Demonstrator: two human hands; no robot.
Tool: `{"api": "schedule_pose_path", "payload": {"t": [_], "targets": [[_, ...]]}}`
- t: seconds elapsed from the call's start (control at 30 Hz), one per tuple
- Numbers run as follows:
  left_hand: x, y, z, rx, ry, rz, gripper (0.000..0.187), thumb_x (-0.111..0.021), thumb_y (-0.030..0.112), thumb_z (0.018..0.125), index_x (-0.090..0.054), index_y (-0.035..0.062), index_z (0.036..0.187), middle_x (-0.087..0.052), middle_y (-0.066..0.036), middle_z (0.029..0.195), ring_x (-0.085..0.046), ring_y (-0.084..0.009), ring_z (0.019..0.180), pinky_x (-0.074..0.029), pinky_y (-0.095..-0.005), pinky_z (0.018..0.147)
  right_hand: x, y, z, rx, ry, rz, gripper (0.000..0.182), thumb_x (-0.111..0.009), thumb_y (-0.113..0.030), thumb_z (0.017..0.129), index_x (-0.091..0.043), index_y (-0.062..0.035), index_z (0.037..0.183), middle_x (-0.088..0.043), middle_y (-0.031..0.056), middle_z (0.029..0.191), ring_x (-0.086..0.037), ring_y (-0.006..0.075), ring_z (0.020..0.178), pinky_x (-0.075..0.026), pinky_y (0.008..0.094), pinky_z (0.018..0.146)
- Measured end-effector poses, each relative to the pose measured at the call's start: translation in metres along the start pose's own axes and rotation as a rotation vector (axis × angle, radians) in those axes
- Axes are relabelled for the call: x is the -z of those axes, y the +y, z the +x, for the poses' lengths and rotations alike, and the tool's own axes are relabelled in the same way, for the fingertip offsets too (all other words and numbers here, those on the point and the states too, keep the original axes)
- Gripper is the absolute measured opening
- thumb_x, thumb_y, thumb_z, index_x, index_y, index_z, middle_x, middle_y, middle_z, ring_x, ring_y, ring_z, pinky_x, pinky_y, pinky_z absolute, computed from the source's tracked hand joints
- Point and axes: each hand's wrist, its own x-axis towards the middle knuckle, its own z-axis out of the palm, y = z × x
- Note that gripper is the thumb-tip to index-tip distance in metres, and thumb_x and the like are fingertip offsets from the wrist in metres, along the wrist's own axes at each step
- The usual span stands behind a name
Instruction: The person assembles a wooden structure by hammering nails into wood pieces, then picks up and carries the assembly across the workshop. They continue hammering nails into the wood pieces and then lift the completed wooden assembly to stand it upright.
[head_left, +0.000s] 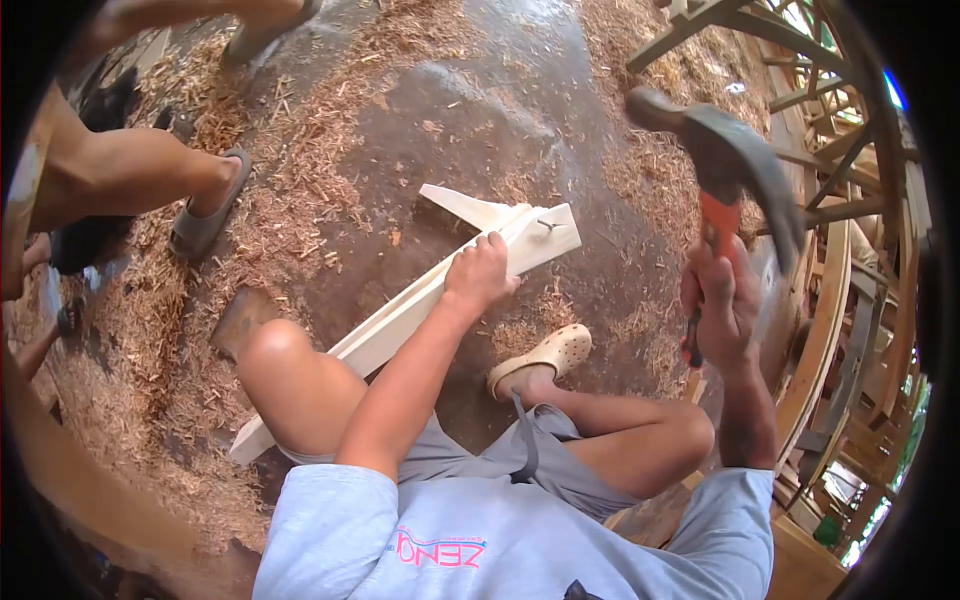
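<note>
My right hand (725, 300) is wrapped around the orange and black handle of a claw hammer (735, 150), raised at the right with its dark metal head up. My left hand (482, 272) grips a pale wooden workpiece (400, 315) near its far end. This long workpiece slants across the floor, passing by my bent left knee. An angled, tapering wooden arm (462, 208) juts from its far end toward the left. Dark nails (549, 225) stick out of the upper face there, just beyond my left hand; their exact number is hard to make out.
Wood shavings (310, 130) cover much of the dark floor (430, 120). Another person's leg and grey sandal (208, 205) are at the left. A flat wood block (245, 318) lies near my left knee. Wooden frames (760, 40) and stacked lumber (820, 330) line the right side.
</note>
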Motion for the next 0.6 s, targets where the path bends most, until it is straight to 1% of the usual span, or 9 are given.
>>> {"api": "schedule_pose_path", "payload": {"t": [0.07, 0.13, 0.2, 0.23, 0.3, 0.33, 0.4, 0.53, 0.6], "targets": [[-0.003, -0.001, -0.002, 0.0, 0.009, -0.005, 0.06, -0.083, 0.034, 0.069, -0.052, -0.0032, 0.104, -0.065, -0.021, 0.099, -0.069, -0.0361, 0.089, -0.058, -0.0431, 0.078, -0.02, 0.001, -0.015, 0.002, 0.051, 0.08, 0.041, -0.047, -0.041, 0.102, -0.056, -0.001, 0.104, -0.049, -0.0021, 0.064, -0.046, 0.0034, 0.056, -0.035, 0.0223, 0.047], [-0.005, 0.0, 0.003, -0.004, 0.035, -0.006, 0.06, -0.083, 0.035, 0.069, -0.052, -0.0033, 0.103, -0.065, -0.021, 0.098, -0.07, -0.0362, 0.088, -0.058, -0.0425, 0.077, -0.048, 0.026, -0.026, -0.103, 0.2, 0.555, 0.045, -0.043, -0.044, 0.102, -0.055, -0.0005, 0.105, -0.051, -0.0018, 0.064, -0.049, 0.0054, 0.058, -0.038, 0.0244, 0.048], [-0.008, -0.001, 0.002, -0.022, 0.045, 0.032, 0.062, -0.084, 0.036, 0.068, -0.052, -0.0032, 0.103, -0.066, -0.021, 0.097, -0.07, -0.0356, 0.086, -0.059, -0.042, 0.075, -0.078, 0.061, -0.038, -0.102, 0.092, 0.162, 0.045, -0.045, -0.045, 0.102, -0.056, -0.0016, 0.101, -0.053, -0.0016, 0.064, -0.052, 0.007, 0.06, -0.041, 0.0267, 0.05], [-0.007, 0.0, 0.002, -0.012, 0.032, 0.041, 0.063, -0.084, 0.037, 0.067, -0.052, -0.0031, 0.103, -0.066, -0.02, 0.096, -0.07, -0.0349, 0.086, -0.059, -0.0419, 0.074, -0.084, 0.075, -0.034, -0.097, 0.089, 0.169, 0.045, -0.045, -0.045, 0.102, -0.056, -0.0016, 0.101, -0.053, -0.0016, 0.064, -0.052, 0.007, 0.06, -0.041, 0.0267, 0.05], [-0.011, 0.0, -0.003, -0.014, 0.037, 0.041, 0.064, -0.085, 0.038, 0.066, -0.052, -0.0032, 0.103, -0.066, -0.02, 0.097, -0.07, -0.0349, 0.087, -0.059, -0.0418, 0.074, -0.089, 0.087, -0.023, -0.441, -0.233, -0.311, 0.045, -0.045, -0.046, 0.102, -0.055, -0.0028, 0.094, -0.053, -0.0016, 0.063, -0.052, 0.0077, 0.06, -0.041, 0.0282, 0.05], [-0.009, 0.0, 0.002, -0.027, 0.056, 0.039, 0.065, -0.085, 0.038, 0.066, -0.052, -0.0033, 0.104, -0.066, -0.02, 0.097, -0.07, -0.0349, 0.087, -0.059, -0.0417, 0.074, -0.087, 0.083, -0.017, -0.434, -0.213, -0.307, 0.045, -0.045, -0.046, 0.102, -0.055, -0.0028, 0.094, -0.053, -0.0016, 0.063, -0.052, 0.0077, 0.06, -0.041, 0.0282, 0.05], [-0.012, 0.0, 0.003, -0.019, 0.015, 0.032, 0.065, -0.085, 0.038, 0.067, -0.052, -0.0036, 0.105, -0.066, -0.021, 0.098, -0.07, -0.035, 0.087, -0.059, -0.0413, 0.075, -0.065, 0.064, -0.008, -0.2, 0.002, -0.275, 0.037, -0.043, -0.045, 0.102, -0.056, -0.0127, 0.09, -0.043, -0.0032, 0.059, -0.043, 0.0068, 0.052, -0.036, 0.0245, 0.045], [-0.007, 0.0, 0.005, -0.003, -0.005, 0.027, 0.065, -0.084, 0.038, 0.067, -0.052, -0.003, 0.107, -0.066, -0.021, 0.1, -0.07, -0.0348, 0.089, -0.058, -0.0416, 0.076, -0.029, 0.007, 0.012, -0.195, 0.053, 0.001, 0.041, -0.042, -0.049, 0.102, -0.055, -0.0122, 0.09, -0.044, -0.0025, 0.059, -0.042, 0.0069, 0.051, -0.035, 0.0243, 0.045], [-0.008, -0.001, 0.004, 0.002, -0.01, 0.008, 0.065, -0.084, 0.037, 0.067, -0.052, -0.003, 0.107, -0.065, -0.022, 0.102, -0.07, -0.0353, 0.09, -0.058, -0.0419, 0.078, -0.032, -0.01, 0.009, -0.091, 0.176, 0.192, 0.042, -0.042, -0.051, 0.101, -0.055, -0.0123, 0.091, -0.045, -0.0012, 0.059, -0.041, 0.0074, 0.049, -0.034, 0.0249, 0.046]]}}
